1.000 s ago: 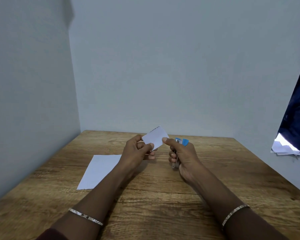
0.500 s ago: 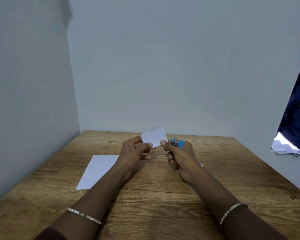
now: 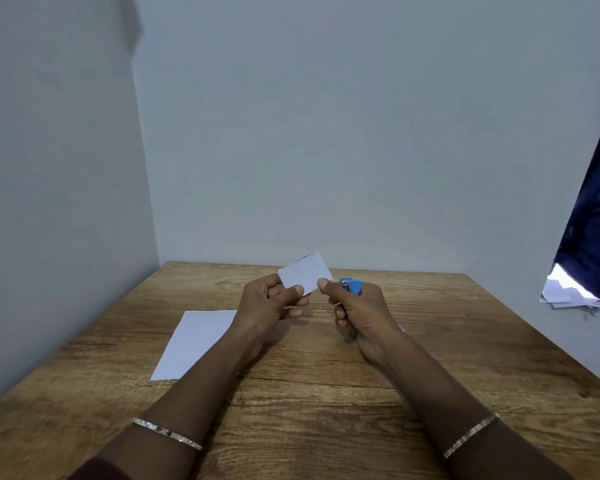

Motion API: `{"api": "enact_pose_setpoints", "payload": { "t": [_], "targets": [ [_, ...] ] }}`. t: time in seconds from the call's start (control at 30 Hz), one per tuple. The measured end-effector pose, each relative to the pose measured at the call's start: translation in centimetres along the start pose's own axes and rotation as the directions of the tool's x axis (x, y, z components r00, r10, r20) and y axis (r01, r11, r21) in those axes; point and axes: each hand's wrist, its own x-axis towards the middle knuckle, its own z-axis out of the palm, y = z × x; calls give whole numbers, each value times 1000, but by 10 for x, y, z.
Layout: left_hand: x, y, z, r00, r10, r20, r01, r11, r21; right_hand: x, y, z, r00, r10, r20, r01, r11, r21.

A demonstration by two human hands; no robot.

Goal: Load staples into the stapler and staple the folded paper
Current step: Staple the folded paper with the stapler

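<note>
A small white folded paper (image 3: 305,273) is held up above the wooden table (image 3: 326,393), pinched at its lower left by my left hand (image 3: 269,308). My right hand (image 3: 361,315) is closed around a small blue stapler (image 3: 351,286), whose blue top sticks out above the fingers. The right thumb touches the paper's lower right corner, just left of the stapler's front end. Most of the stapler is hidden inside the fist. No loose staples are visible.
A larger white sheet (image 3: 194,341) lies flat on the table to the left, partly under my left forearm. Pale walls close the table at the left and back. A dark blue curtain (image 3: 593,230) and some crumpled papers (image 3: 565,292) are off the right edge.
Both hands have drifted slightly left and come closer together. The paper has tilted a little, and the stapler's tip now sits nearer to its right corner.
</note>
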Motion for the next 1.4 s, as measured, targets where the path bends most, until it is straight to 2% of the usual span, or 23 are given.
{"api": "enact_pose_setpoints", "payload": {
  "t": [0.07,0.23,0.4,0.63,1.0,1.4],
  "targets": [
    [1,0,0,1000,3,-16,-3,1000,13,0,-2,0,999,32,34,-31,999,-23],
    [0,1,0,998,36,-44,-33,998,57,-2,-3,3,967,77,243,-67,997,-47],
    [-2,4,-1,996,36,-80,-36,999,13,-4,-2,1,949,67,307,-97,992,84],
    [-3,8,0,994,55,-99,-57,998,-17,-4,-5,-5,942,50,333,-106,983,151],
    [-7,9,8,987,84,-139,-71,993,94,-5,-5,-2,935,79,346,-194,930,311],
    [-13,12,13,990,77,-122,-61,990,127,-8,-7,-2,949,56,309,-144,952,269]
  ]
}}
